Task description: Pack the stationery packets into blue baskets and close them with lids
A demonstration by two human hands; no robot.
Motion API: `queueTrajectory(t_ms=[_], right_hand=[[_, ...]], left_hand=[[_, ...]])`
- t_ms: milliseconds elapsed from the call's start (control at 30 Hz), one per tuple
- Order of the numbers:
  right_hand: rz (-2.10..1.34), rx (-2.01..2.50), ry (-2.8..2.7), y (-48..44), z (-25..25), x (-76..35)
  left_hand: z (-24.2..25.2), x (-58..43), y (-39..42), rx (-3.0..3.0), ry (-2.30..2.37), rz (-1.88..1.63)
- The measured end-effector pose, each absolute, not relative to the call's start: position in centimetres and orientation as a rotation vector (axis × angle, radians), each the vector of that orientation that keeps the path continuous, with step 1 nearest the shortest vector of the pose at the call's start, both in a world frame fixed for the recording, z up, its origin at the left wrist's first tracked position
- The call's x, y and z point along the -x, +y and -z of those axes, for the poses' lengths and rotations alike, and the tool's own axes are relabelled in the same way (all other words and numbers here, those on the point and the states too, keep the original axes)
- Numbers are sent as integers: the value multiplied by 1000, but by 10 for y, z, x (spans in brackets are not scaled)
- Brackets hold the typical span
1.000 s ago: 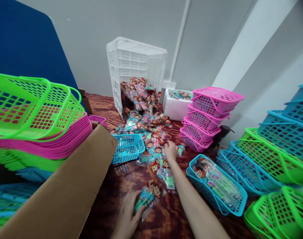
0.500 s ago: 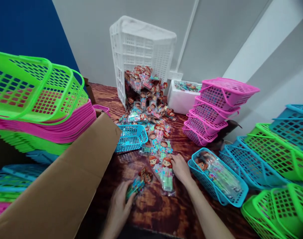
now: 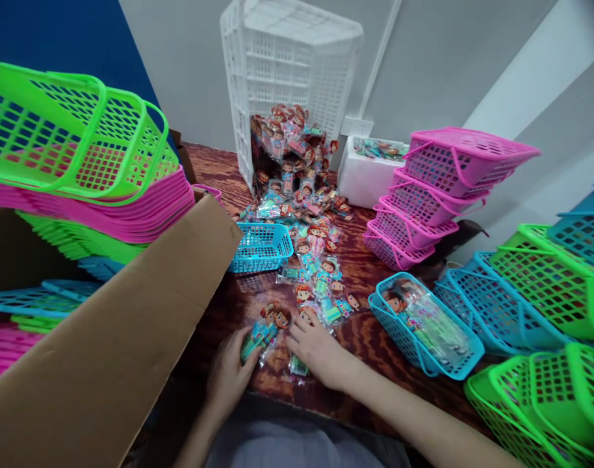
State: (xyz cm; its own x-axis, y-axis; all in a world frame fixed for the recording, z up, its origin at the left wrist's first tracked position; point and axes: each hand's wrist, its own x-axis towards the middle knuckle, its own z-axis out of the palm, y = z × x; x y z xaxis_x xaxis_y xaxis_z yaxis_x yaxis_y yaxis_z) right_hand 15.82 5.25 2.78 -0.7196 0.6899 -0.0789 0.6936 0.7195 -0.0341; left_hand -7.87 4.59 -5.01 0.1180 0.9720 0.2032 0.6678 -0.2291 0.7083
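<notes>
My left hand (image 3: 229,372) rests at the near edge of the wooden table (image 3: 355,335), its fingers curled round a small stack of doll packets (image 3: 264,330). My right hand (image 3: 316,348) lies palm down on more packets (image 3: 297,365) just to the right of that stack, fingers pressed together on them. A trail of loose doll packets (image 3: 312,260) runs from my hands back to a tipped white crate (image 3: 287,84). A blue basket (image 3: 424,325) filled with packets sits to the right of my right hand. An empty blue basket (image 3: 258,247) stands further back on the left.
A cardboard flap (image 3: 112,338) slants across the left foreground. Nested green and pink baskets (image 3: 77,169) pile up at the left. Stacked pink baskets (image 3: 424,195) and a white foam box (image 3: 368,172) stand behind. Blue and green baskets (image 3: 535,286) crowd the right.
My right hand has drawn back from the far packets to the near edge, dragging packets to beside the left hand's stack. The camera has tilted down.
</notes>
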Motion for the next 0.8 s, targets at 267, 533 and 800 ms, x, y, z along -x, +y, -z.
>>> queueTrajectory(t_ms=[267, 533, 800], right_hand=[[26, -1079, 2902, 56, -26, -162], [67, -1023, 2707, 66, -43, -143], [273, -1616, 2502, 73, -65, -216]], left_hand=[[47, 78, 45, -2010, 1609, -897], [44, 77, 46, -2016, 1647, -912], [43, 75, 46, -1972, 1696, -888]])
